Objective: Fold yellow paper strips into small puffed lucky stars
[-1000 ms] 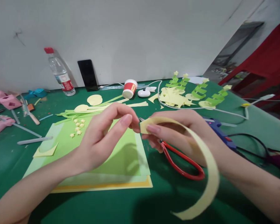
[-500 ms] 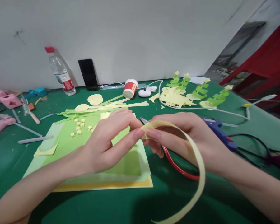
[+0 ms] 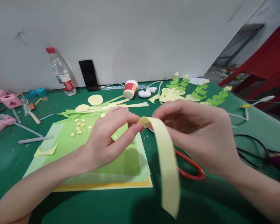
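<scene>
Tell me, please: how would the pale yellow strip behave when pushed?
The strip is probably floppy: it arcs down from the left hand. It looks thin, so it is likely light and may crease easily.

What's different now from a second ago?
The left hand now pinches the upper end of the pale yellow strip; at first it wasn't gripping it. The right hand has drawn back from that end; whether it touches the strip is unclear. The strip's loose length has swung leftward and hangs straighter. The bottle, phone and cup stayed put.
</scene>
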A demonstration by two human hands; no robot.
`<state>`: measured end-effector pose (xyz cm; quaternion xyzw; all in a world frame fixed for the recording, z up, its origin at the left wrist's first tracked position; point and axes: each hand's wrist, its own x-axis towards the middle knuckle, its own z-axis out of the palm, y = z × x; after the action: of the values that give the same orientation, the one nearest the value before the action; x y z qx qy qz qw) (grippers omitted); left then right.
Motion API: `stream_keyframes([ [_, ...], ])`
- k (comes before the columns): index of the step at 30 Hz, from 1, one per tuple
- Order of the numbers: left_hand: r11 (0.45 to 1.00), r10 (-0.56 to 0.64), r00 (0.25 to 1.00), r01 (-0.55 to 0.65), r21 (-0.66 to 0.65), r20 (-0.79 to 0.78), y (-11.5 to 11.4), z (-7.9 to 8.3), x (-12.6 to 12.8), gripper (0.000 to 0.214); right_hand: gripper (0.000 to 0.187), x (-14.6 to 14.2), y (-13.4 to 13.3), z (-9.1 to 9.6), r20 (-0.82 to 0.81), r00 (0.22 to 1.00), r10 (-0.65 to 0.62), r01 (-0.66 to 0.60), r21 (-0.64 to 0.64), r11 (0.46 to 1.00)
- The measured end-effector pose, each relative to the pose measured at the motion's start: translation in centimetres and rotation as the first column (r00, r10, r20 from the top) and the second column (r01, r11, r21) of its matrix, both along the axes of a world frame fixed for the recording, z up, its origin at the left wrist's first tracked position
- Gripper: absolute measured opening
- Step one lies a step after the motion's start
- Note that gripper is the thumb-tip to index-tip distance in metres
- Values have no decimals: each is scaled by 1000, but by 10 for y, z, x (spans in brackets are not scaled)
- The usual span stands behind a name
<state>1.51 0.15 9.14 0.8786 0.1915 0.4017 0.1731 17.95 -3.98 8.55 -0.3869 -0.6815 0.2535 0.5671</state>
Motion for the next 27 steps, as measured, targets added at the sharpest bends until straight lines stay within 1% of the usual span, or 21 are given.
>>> stream_keyframes([
  [2, 1000, 14, 1000, -14, -18, -9, 0, -1, 0, 13, 16, 1, 0, -1, 73, 995, -66, 57, 129, 990],
  [4, 998, 4, 1000, -5, -60, -17, -1, -2, -1, 8, 18, 3, 0, -1, 171, 974, -145, 90, 297, 951],
  [5, 996, -7, 1000, 6, -92, -18, -1, -2, -1, 7, 19, 4, 0, 1, 234, 954, -185, 84, 384, 920],
  [7, 983, -29, 1000, 27, -180, -6, -2, -1, -2, 11, 20, 5, 0, 4, 352, 899, -261, 33, 540, 841],
  [8, 972, -36, 999, 37, -232, 10, -2, -1, -2, 10, 19, 6, 0, 6, 402, 871, -281, -11, 590, 808],
  [10, 945, -32, 998, 47, -324, 51, -2, 0, -2, 12, 18, 7, 0, 9, 423, 846, -324, -44, 662, 748],
  [12, 926, 6, 997, 25, -378, 79, -2, 1, -3, 17, 17, 7, 0, 9, 430, 832, -350, -53, 690, 721],
  [15, 903, 76, 993, -29, -429, 92, -2, 0, -4, 22, 16, 8, 0, 7, 464, 810, -359, -58, 672, 738],
  [16, 897, 76, 992, -22, -441, 105, -2, -1, -4, 23, 17, 8, 0, 6, 469, 808, -357, -58, 666, 743],
  [18, 895, 35, 989, 32, -445, 142, -2, 0, -5, 22, 18, 9, -1, 6, 459, 816, -351, -61, 672, 738],
  [20, 906, -42, 985, 108, -410, 167, -2, 1, -6, 16, 18, 9, -1, 8, 454, 825, -335, -77, 679, 730],
  [23, 924, -123, 982, 166, -346, 143, -3, 3, -6, 9, 17, 11, -3, 12, 482, 809, -337, -96, 673, 734],
  [25, 932, -127, 981, 170, -321, 149, -4, 4, -5, 10, 16, 12, -4, 13, 521, 782, -342, -121, 665, 737],
  [27, 934, -102, 979, 156, -322, 178, -6, 4, -4, 8, 15, 14, -4, 13, 547, 766, -339, -150, 664, 733],
])
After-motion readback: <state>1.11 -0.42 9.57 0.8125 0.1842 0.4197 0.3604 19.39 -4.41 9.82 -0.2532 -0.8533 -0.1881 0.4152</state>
